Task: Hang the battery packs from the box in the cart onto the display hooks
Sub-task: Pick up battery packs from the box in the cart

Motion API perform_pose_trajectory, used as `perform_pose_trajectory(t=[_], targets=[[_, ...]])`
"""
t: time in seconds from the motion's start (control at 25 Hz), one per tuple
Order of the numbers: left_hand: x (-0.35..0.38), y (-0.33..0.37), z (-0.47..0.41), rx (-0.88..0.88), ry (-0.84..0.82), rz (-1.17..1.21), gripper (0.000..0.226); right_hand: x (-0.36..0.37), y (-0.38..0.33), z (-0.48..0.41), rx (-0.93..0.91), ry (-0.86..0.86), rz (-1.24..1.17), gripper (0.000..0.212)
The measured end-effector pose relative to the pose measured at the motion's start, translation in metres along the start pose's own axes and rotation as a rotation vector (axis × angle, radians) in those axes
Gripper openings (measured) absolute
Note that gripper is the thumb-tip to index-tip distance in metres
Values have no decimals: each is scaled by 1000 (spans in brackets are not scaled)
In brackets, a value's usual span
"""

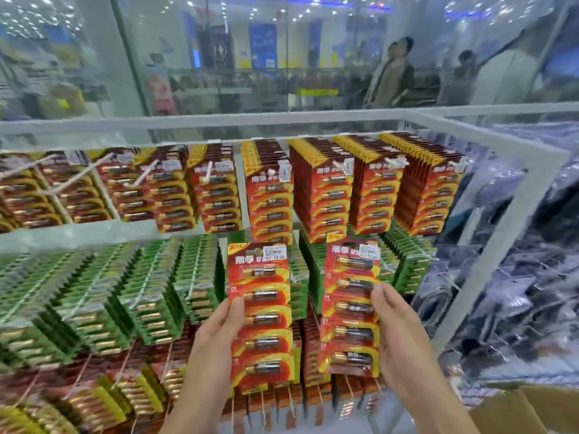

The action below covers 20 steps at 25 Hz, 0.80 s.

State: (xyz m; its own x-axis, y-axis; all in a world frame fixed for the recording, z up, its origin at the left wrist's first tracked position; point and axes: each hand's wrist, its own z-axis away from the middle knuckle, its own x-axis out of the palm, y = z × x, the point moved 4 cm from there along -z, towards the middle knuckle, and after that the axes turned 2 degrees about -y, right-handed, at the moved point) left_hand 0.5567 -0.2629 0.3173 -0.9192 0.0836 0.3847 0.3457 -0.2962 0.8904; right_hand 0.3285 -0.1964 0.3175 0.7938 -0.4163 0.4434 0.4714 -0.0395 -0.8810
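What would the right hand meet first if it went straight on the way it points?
Probably the green battery packs hanging behind the red pack that the right hand holds; depth is unclear.

Blur and cropping at the edges
Box (532,411) cut off at lower right; packs (47,195) at far left and people (394,73) behind glass (219,64) blurred; sticker (275,251) print partly unreadable.

Red pack rows (319,195) crowd right hooks (395,162) — left prongs (75,174) (bare) free; white post (513,220) flanks right.
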Motion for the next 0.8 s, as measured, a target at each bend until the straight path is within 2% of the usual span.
perform_pose_trajectory(t=[0.08,0.16,0.4,0.48,0.8], targets=[[-1,6,-9,2,-17,6,33,2,-1,-4,-35,46,2,31],[5,11,-16,-7,-61,23,42,3,-3,-8,-32,71,-5,30],[59,9,-31,32,-194,39,37,-33,-26,-25,-24,135,-55,31],[84,7,-36,54,-215,33,35,-49,-40,-29,-37,134,-44,24],[150,19,-55,188,-199,-2,32,-101,-67,-40,-6,170,-11,30]])
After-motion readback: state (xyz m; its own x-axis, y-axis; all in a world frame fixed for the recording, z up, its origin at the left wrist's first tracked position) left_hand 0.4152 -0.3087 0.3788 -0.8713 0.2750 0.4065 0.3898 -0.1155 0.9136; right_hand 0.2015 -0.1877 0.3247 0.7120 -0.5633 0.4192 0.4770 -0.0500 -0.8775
